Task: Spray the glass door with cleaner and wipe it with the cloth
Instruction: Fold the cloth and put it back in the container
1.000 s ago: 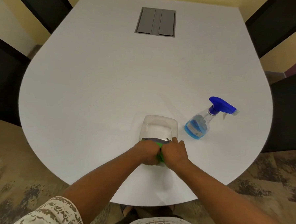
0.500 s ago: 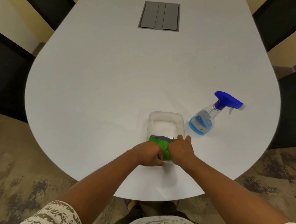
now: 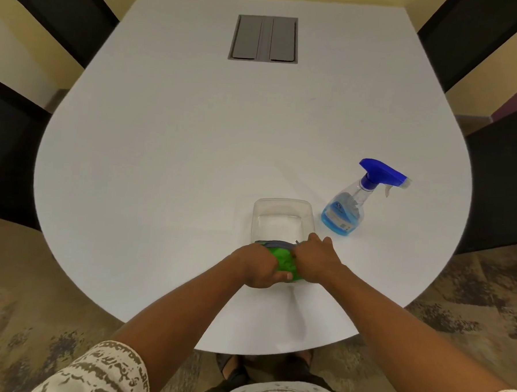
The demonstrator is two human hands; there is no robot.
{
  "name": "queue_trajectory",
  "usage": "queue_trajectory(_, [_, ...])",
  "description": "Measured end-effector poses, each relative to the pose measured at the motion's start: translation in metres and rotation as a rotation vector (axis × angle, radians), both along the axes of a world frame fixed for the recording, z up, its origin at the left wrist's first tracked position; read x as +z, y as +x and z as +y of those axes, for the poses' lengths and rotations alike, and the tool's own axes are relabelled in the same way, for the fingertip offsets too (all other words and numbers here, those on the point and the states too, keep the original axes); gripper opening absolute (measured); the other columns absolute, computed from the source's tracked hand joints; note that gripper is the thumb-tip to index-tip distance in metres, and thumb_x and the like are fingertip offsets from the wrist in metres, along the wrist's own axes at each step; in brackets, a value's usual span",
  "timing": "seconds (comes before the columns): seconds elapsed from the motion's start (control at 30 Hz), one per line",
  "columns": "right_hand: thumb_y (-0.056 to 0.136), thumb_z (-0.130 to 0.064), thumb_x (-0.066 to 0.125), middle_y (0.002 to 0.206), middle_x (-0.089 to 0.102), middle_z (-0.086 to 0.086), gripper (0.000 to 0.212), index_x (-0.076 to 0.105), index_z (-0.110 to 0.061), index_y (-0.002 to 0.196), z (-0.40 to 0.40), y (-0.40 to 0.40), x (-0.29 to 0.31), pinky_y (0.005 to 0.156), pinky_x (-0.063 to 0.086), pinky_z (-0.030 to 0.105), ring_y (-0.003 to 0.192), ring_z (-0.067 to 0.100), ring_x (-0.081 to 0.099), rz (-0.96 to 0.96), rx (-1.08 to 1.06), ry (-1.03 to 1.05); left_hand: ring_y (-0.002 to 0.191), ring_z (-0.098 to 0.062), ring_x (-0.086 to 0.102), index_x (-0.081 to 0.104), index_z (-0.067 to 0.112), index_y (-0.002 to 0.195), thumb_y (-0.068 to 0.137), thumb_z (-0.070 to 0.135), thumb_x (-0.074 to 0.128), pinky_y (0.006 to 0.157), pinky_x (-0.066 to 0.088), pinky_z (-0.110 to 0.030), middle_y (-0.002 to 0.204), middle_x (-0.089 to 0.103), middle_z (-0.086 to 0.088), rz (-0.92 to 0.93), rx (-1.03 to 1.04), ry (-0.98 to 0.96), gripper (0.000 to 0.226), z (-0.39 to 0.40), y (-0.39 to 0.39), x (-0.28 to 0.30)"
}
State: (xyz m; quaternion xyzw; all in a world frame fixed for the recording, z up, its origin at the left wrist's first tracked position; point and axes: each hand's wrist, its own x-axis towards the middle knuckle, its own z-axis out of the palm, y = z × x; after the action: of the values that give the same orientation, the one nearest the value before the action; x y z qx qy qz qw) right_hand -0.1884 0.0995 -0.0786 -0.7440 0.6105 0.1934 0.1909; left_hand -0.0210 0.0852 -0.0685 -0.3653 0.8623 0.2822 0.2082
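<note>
No text can be read anywhere; the spray bottle on the worktop carries a pale label low on its body, with a small dark mark at its upper end and fine print too small and blurred to make out; the patterned sleeve shows only abstract marks.

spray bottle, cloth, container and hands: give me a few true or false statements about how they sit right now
1. The spray bottle stands on the table, touched by neither hand. True.
2. Both hands hold the green cloth. True: left hand, right hand.
3. The cloth is draped over the bottle. False: it is at the near end of the clear container.
4. The bottle is empty. False: blue liquid fills its lower part.
5. The bottle is left of the container. False: right.
</note>
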Motion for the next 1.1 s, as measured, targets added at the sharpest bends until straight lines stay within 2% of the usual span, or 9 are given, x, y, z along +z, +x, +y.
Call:
queue_trajectory(0.07, [0.099, -0.032, 0.049, 0.113, 0.069, 0.000, 0.028, 0.068, -0.025, 0.118, 0.001, -0.013, 0.006, 0.089, 0.044, 0.036, 0.107, 0.020, 0.055, -0.287, -0.204, -0.124, 0.098, -0.024, 0.060, 0.063, 0.011, 0.127, 0.106, 0.041, 0.040, 0.079, 0.038, -0.029, 0.114, 0.069, -0.011, 0.056, 0.051, -0.011, 0.044, -0.006, -0.007, 0.005])
queue_trajectory(0.17, [0.097, -0.025, 0.059, 0.097, 0.070, -0.004, 0.018, 0.073, -0.018, 0.106, 0.001, -0.037, 0.018, 0.072, 0.045, 0.016, 0.080, 0.006, 0.058, -0.636, -0.513, -0.376, 0.103, -0.026, 0.064, 0.065, 0.020, 0.132, 0.104, 0.033, 0.042, 0.086, 0.048, -0.035, 0.113, 0.072, -0.005, 0.134, 0.134, -0.038, 0.039, -0.019, -0.022, 0.018])
queue_trajectory(0.23, [0.096, -0.026, 0.060, 0.081, 0.066, -0.005, 0.015, 0.069, -0.016, 0.089, 0.000, -0.054, 0.025, 0.065, 0.047, 0.018, 0.069, 0.006, 0.058, -0.675, -0.672, -0.502, 0.113, -0.025, 0.064, 0.068, 0.017, 0.129, 0.103, 0.032, 0.047, 0.096, 0.049, -0.037, 0.124, 0.071, -0.004, 0.233, 0.214, -0.076, 0.037, -0.028, -0.039, 0.026])
queue_trajectory(0.3, [0.096, -0.029, 0.060, 0.075, 0.063, 0.000, 0.021, 0.063, -0.013, 0.083, -0.003, -0.071, 0.029, 0.061, 0.047, 0.020, 0.069, 0.015, 0.061, -0.670, -0.802, -0.555, 0.111, -0.022, 0.066, 0.068, 0.015, 0.129, 0.101, 0.030, 0.052, 0.096, 0.049, -0.033, 0.123, 0.072, -0.003, 0.352, 0.291, -0.111, 0.035, -0.036, -0.058, 0.034])
queue_trajectory(0.4, [0.091, -0.040, 0.067, 0.081, 0.062, -0.002, 0.025, 0.057, -0.017, 0.091, -0.007, -0.096, 0.033, 0.056, 0.040, 0.012, 0.069, 0.009, 0.059, -0.652, -0.939, -0.556, 0.110, -0.020, 0.067, 0.064, 0.017, 0.133, 0.099, 0.027, 0.058, 0.097, 0.051, -0.032, 0.125, 0.071, 0.000, 0.475, 0.413, -0.113, 0.036, -0.049, -0.090, 0.042])
queue_trajectory(0.47, [0.088, -0.045, 0.070, 0.087, 0.063, -0.001, 0.033, 0.053, -0.019, 0.098, -0.008, -0.106, 0.035, 0.057, 0.039, 0.013, 0.071, 0.010, 0.059, -0.628, -0.998, -0.557, 0.120, -0.021, 0.063, 0.057, 0.019, 0.141, 0.099, 0.027, 0.060, 0.103, 0.050, -0.033, 0.137, 0.065, -0.001, 0.486, 0.468, -0.103, 0.043, -0.057, -0.109, 0.043])
queue_trajectory(0.6, [0.085, -0.047, 0.072, 0.107, 0.062, 0.000, 0.049, 0.052, -0.017, 0.118, -0.013, -0.120, 0.035, 0.074, 0.046, 0.022, 0.090, 0.014, 0.061, -0.672, -1.026, -0.578, 0.143, -0.024, 0.045, 0.036, 0.020, 0.155, 0.100, 0.025, 0.061, 0.115, 0.038, -0.037, 0.159, 0.043, -0.004, 0.448, 0.528, -0.079, 0.061, -0.069, -0.139, 0.041])
queue_trajectory(0.77, [0.086, -0.044, 0.073, 0.127, 0.064, 0.004, 0.061, 0.052, -0.014, 0.135, -0.026, -0.123, 0.034, 0.092, 0.052, 0.034, 0.112, 0.023, 0.064, -0.816, -0.932, -0.507, 0.146, -0.027, 0.041, 0.027, 0.018, 0.159, 0.100, 0.021, 0.060, 0.115, 0.038, -0.039, 0.163, 0.036, -0.005, 0.473, 0.538, -0.010, 0.068, -0.077, -0.157, 0.037])
queue_trajectory(1.1, [0.096, -0.030, 0.062, 0.120, 0.069, 0.005, 0.037, 0.056, -0.014, 0.130, -0.032, -0.117, 0.033, 0.084, 0.045, 0.026, 0.110, 0.025, 0.066, -0.878, -0.832, -0.512, 0.128, -0.026, 0.059, 0.046, 0.012, 0.146, 0.104, 0.030, 0.053, 0.104, 0.045, -0.033, 0.144, 0.059, -0.007, 0.570, 0.548, -0.068, 0.046, -0.079, -0.158, 0.033])
